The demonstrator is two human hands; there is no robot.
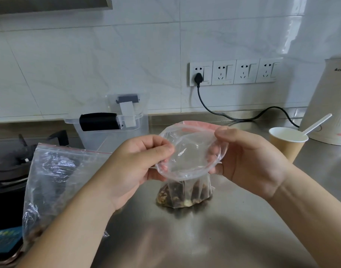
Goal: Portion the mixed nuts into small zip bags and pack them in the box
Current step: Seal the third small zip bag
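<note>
A: Start with the big things. What's on the steel desk?

B: At the far left, against the tiled wall, stands the clear storage box with a black handle, its lid tipped up behind it. Nearer on the left stands the large zip bag of mixed nuts, slumped and mostly see-through. Far right is a white kettle, and just beside it a paper cup with a white spoon in it.

A: And the portion in hand?

B: The small zip bag sits mid-desk, its bottom resting on the steel with nuts settled there. The left hand pinches the rim's left side; the right hand pinches the right side. Both are grasping the bag, and the mouth gapes wide open.

A: So sealing is probably next. How to do it well?

B: I'd judge: bring both lips flat together, align the zip tracks, press out air, then run thumb and finger along the strip end to end. Keep the bag upright so nothing spills before it goes into the box.
</note>
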